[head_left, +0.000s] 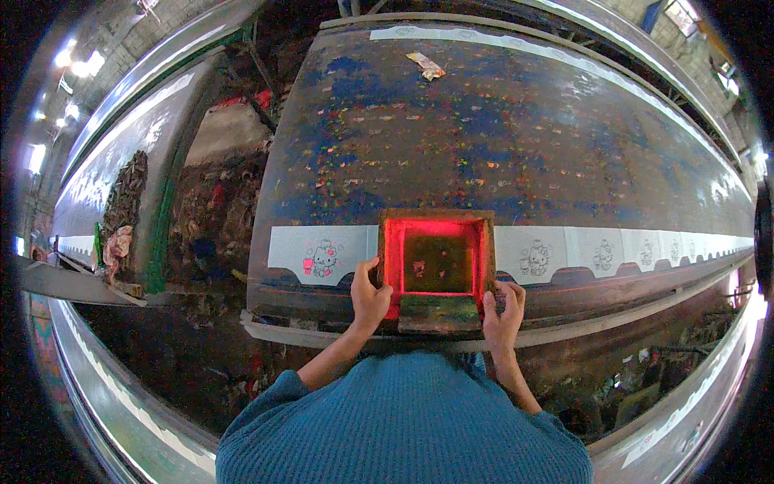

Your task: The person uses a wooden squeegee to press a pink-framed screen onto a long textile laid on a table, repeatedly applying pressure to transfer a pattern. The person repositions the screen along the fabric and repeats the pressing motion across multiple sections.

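A wooden screen-printing frame [436, 214] lies on the long table at its near edge. Its inner walls are stained bright pinkish red around a dark mesh [439, 266] with a small design. My left hand [371, 300] grips the frame's left side, thumb on top. On the right side, my right hand [502, 313] holds the frame with bent fingers. A greenish board [439, 311] spans the frame's near end. Left of the frame, a white cloth piece [294, 252] bears a cartoon outline with pink patches. To the right, another white piece [516, 242] shows the outline alone.
White pieces [637, 246] with outlines continue rightward along the table [419, 153], which is stained blue and speckled with colour. A crumpled scrap [426, 66] lies farther back. Another long table [121, 185] stands left across a gap, with a dark clump [125, 194] and pinkish rag [118, 246].
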Action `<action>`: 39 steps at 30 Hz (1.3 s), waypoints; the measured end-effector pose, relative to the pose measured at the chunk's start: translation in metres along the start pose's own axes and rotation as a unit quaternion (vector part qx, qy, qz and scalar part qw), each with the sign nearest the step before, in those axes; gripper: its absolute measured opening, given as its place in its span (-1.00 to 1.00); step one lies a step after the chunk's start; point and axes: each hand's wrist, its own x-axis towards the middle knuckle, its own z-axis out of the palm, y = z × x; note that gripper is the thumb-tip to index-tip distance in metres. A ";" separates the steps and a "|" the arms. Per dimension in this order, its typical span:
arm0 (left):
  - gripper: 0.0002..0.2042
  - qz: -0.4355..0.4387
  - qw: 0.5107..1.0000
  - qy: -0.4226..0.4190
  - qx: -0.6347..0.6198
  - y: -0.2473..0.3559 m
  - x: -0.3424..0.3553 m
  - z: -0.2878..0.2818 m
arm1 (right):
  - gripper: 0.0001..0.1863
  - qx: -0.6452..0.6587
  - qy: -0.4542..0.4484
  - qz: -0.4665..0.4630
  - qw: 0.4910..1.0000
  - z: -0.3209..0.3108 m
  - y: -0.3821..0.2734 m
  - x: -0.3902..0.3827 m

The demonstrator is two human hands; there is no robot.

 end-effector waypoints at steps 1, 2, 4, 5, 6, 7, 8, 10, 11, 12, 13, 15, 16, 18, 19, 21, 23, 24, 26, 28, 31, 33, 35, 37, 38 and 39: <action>-0.47 0.006 1.000 -0.002 0.004 -0.001 0.000 0.000 | -0.62 -0.014 0.005 -0.030 0.999 -0.002 -0.006 -0.003; -0.47 -0.001 1.000 -0.004 0.003 -0.003 0.000 -0.001 | -0.59 -0.013 -0.044 -0.076 0.996 -0.005 -0.012 -0.004; -0.47 -0.022 1.000 -0.010 -0.006 -0.005 0.002 0.000 | -0.53 0.008 -0.146 -0.153 0.977 -0.011 -0.024 -0.006; -0.46 -0.023 1.000 -0.011 -0.008 -0.006 0.001 0.000 | -0.47 0.007 -0.199 -0.212 0.957 -0.011 -0.029 -0.005; -0.46 -0.034 0.999 -0.012 -0.018 -0.007 0.000 0.000 | -0.46 -0.037 -0.252 -0.240 0.937 -0.012 -0.034 -0.005; -0.46 -0.046 0.999 -0.013 -0.027 -0.007 0.000 0.000 | -0.45 -0.070 -0.296 -0.270 0.913 -0.013 -0.039 -0.006; -0.46 -0.026 0.999 -0.011 -0.019 -0.008 -0.001 0.000 | -0.44 -0.103 -0.344 -0.301 0.883 -0.014 -0.043 -0.006; -0.46 0.012 1.000 -0.004 -0.008 -0.010 0.001 0.000 | -0.49 -0.122 -0.330 -0.311 0.883 -0.012 -0.048 -0.004; -0.46 0.014 1.000 -0.002 0.000 -0.011 0.000 0.000 | -0.50 -0.129 -0.322 -0.315 0.884 -0.010 -0.049 -0.002; -0.46 0.014 1.000 0.001 0.003 -0.011 0.000 0.001 | -0.51 -0.140 -0.313 -0.312 0.886 -0.007 -0.051 0.000; -0.47 0.013 1.000 0.003 0.006 -0.010 0.000 0.002 | -0.54 -0.151 -0.295 -0.311 0.891 -0.005 -0.053 0.000; -0.47 0.018 1.000 0.003 -0.004 -0.009 0.001 0.002 | -0.58 -0.179 -0.251 -0.298 0.904 0.002 -0.056 0.003; -0.47 0.019 1.000 0.004 -0.016 -0.009 0.001 0.002 | -0.58 -0.188 -0.251 -0.297 0.902 0.005 -0.057 0.005; -0.47 0.020 1.000 0.002 0.006 -0.007 0.001 0.002 | -0.58 -0.203 -0.242 -0.302 0.900 0.010 -0.060 0.009; -0.47 0.033 0.999 0.009 0.010 -0.007 0.001 0.001 | -0.58 -0.193 -0.241 -0.308 0.900 0.008 -0.061 0.010; -0.45 0.000 1.000 -0.001 0.001 -0.008 0.000 0.001 | -0.56 -0.176 -0.243 -0.321 0.898 0.003 -0.061 0.011; -0.44 -0.013 1.000 -0.003 -0.010 -0.010 0.002 0.001 | -0.55 -0.184 -0.265 -0.316 0.892 -0.001 -0.059 0.008; -0.44 -0.015 1.000 -0.004 -0.015 -0.011 0.002 0.002 | -0.54 -0.187 -0.273 -0.314 0.890 -0.002 -0.057 0.006; -0.44 -0.003 1.000 -0.002 -0.011 -0.013 0.002 0.003 | -0.56 -0.199 -0.261 -0.334 0.884 0.001 -0.051 0.003; -0.44 0.026 1.000 0.009 0.011 -0.013 0.001 0.003 | -0.56 -0.207 -0.241 -0.359 0.877 0.007 -0.043 0.005; -0.46 0.013 1.000 -0.006 0.002 -0.012 0.000 0.002 | -0.57 -0.222 -0.198 -0.387 0.873 0.027 -0.032 0.025; -0.45 0.017 1.000 -0.012 0.019 -0.010 0.001 0.001 | -0.57 -0.235 -0.171 -0.386 0.875 0.045 -0.029 0.046; -0.44 0.018 0.999 -0.012 0.023 -0.010 0.001 0.001 | -0.60 -0.233 -0.163 -0.388 0.877 0.060 -0.031 0.072; -0.43 0.009 1.000 -0.011 0.020 -0.011 0.001 0.001 | -0.63 -0.225 -0.170 -0.373 0.884 0.066 -0.035 0.093; -0.43 0.017 1.000 -0.017 0.011 -0.013 0.001 0.001 | -0.65 -0.216 -0.180 -0.358 0.891 0.066 -0.037 0.103; -0.42 0.025 0.999 -0.022 0.003 -0.015 0.001 0.001 | -0.66 -0.207 -0.194 -0.336 0.898 0.068 -0.041 0.111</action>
